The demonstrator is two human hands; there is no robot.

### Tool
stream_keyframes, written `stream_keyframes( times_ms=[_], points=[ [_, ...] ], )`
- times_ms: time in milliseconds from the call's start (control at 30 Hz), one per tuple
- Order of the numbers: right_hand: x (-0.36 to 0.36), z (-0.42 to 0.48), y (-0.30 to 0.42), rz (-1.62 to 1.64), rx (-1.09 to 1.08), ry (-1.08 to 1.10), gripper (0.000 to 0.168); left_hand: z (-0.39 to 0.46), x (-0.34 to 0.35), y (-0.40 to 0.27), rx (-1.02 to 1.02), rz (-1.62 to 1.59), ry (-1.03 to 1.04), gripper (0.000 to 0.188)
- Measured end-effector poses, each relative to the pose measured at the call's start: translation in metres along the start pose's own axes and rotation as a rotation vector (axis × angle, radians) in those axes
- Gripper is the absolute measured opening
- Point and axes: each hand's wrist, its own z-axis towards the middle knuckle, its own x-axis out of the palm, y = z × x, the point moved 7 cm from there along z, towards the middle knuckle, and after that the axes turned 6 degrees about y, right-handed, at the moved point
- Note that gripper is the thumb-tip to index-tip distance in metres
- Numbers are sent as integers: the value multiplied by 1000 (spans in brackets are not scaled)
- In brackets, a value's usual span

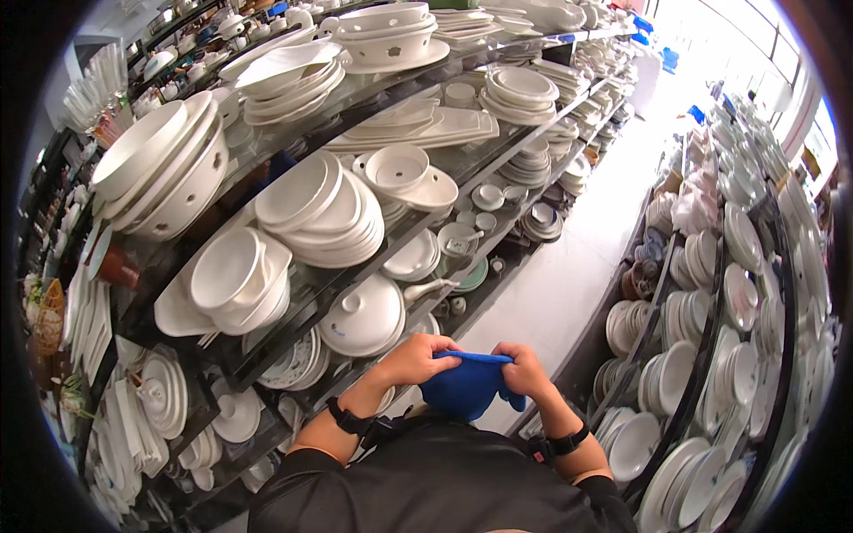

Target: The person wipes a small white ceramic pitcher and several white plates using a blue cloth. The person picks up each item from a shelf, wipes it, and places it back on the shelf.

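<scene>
A blue cloth (466,386) hangs in front of my body, its top edge drawn out between both hands. My left hand (421,360) pinches the cloth's upper left corner between thumb and fingers. At the other corner, my right hand (524,368) grips the edge in the same way. The lower part sags in a loose fold, with a small flap dangling near my right hand. Just beyond my left hand, a white lidded tureen (363,314) sits on a lower shelf.
Glass-topped shelves on the left carry stacked white bowls (166,166), plates (326,213) and a white ladle (430,288). To the right, another rack holds plates standing on edge (670,376). A pale tiled aisle (566,266) runs between them towards a bright window.
</scene>
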Motion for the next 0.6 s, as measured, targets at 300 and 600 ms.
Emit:
stream_keyframes(
  times_ms=[300,600],
  points=[
    [-89,100,1,471,151,366,46,135,-84,1,0,-169,-127,28],
    [-197,212,-32,550,250,302,38,169,-229,-35,-57,594,-1019,34]
  ],
)
